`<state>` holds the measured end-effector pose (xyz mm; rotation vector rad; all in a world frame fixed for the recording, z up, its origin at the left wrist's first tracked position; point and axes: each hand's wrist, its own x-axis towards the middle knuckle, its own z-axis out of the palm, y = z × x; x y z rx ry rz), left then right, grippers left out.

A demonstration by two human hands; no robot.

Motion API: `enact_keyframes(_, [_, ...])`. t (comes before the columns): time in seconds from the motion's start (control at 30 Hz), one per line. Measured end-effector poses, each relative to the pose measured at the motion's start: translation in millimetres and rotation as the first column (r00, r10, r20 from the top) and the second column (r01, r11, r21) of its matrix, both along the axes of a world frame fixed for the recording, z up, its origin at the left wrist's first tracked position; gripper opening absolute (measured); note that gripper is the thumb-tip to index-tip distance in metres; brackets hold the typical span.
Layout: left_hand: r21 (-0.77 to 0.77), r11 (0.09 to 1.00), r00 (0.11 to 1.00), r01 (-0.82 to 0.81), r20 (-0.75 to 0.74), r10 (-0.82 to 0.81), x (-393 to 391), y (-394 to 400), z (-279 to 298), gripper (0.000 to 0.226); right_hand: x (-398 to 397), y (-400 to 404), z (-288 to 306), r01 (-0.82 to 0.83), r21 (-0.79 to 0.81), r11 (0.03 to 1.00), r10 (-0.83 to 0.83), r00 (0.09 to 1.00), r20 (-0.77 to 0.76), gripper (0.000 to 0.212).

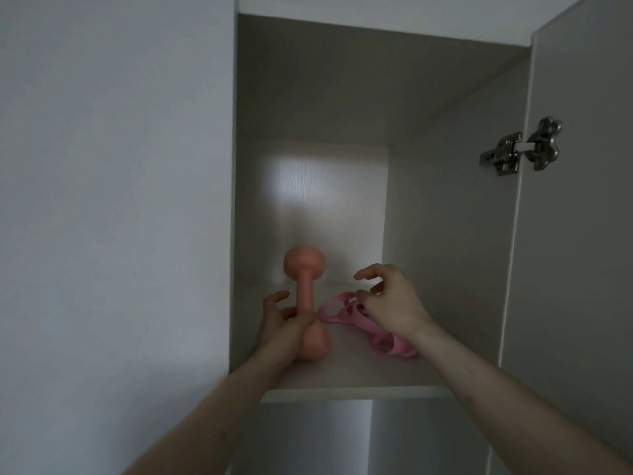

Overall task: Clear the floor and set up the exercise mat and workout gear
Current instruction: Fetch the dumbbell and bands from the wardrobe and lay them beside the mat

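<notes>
A salmon-pink dumbbell lies lengthwise on the white cabinet shelf, one head toward the back. My left hand curls round its handle near the front head. To the right lies a pink rubber resistance band with looped grips. My right hand is over the band's middle, fingers bent, fingertips at one loop. I cannot tell whether it pinches the band.
The cabinet door stands open on the right, with a metal hinge on its inner face. A plain wall closes the left side. Another compartment lies below the shelf.
</notes>
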<state>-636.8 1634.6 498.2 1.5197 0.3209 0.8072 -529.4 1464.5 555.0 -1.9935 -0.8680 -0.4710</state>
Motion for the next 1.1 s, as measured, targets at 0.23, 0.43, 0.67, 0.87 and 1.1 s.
enact_keyframes(0.23, [0.148,0.987,0.987,-0.07,0.156,0.047,-3,4,-4,0.022,-61,-46,-19,0.002,0.068,0.998,-0.003,1.0,0.017,0.026])
enact_keyframes(0.43, [0.166,0.986,0.983,-0.019,0.182,-0.011,-35,-28,10,0.011,-117,-105,-26,0.157,0.172,0.973,-0.181,0.974,0.137,0.039])
enact_keyframes(0.67, [0.324,0.888,0.923,0.325,0.095,-0.373,-98,-75,15,0.015,-206,-168,-28,0.302,0.323,0.897,-0.388,0.887,0.249,0.057])
enact_keyframes(0.87, [0.318,0.794,0.832,0.519,0.027,-0.555,-146,-110,13,0.012,-287,-225,-37,0.515,0.466,0.719,-0.684,0.641,0.348,0.062])
enact_keyframes(1.1, [0.304,0.725,0.767,0.618,-0.026,-0.642,-211,-118,9,0.008,-338,-275,-62,0.627,0.595,0.504,-0.859,0.44,0.263,0.077])
